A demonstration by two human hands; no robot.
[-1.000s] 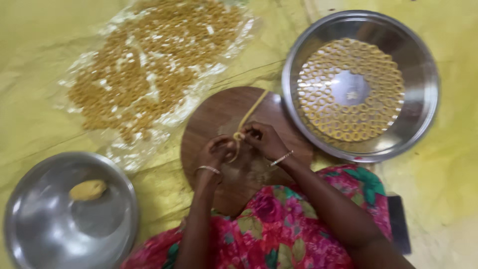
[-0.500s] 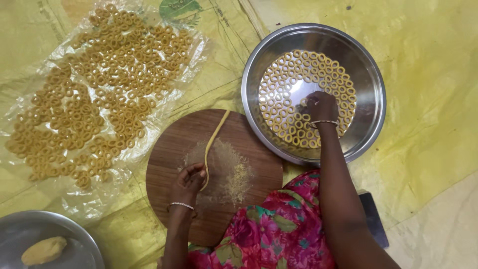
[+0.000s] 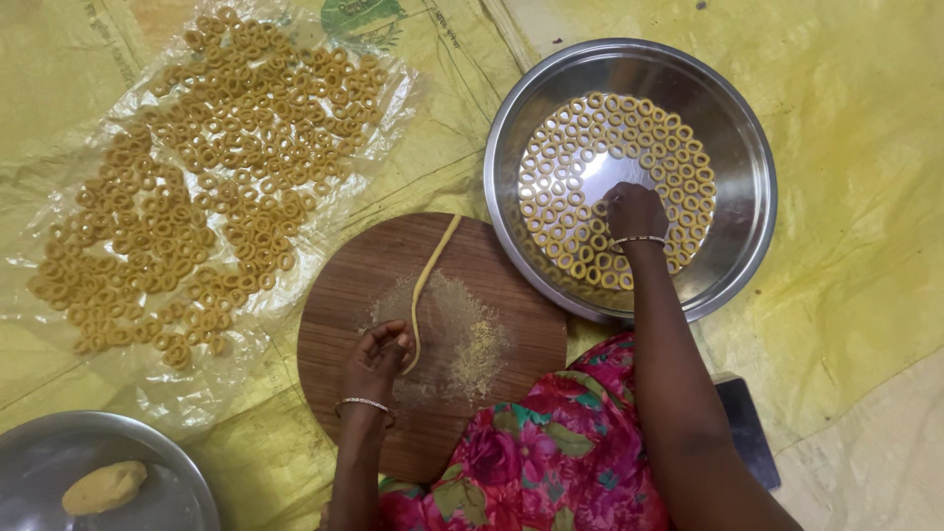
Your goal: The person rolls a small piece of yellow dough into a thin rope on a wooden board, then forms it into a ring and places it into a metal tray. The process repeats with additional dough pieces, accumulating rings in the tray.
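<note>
Dough rope lies on the round wooden board at centre frame, its lower end pinched by the fingers of the left hand. Right hand, fingers curled down and closed on a piece too small to identify, rests among dough rings in the steel pan at upper right. Loose rings cover a plastic sheet at upper left.

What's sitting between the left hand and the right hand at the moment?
In the head view, between the left hand and right hand lie the dough rope, a flour patch on the wooden board, then the steel pan's rim and dough rings.
</note>
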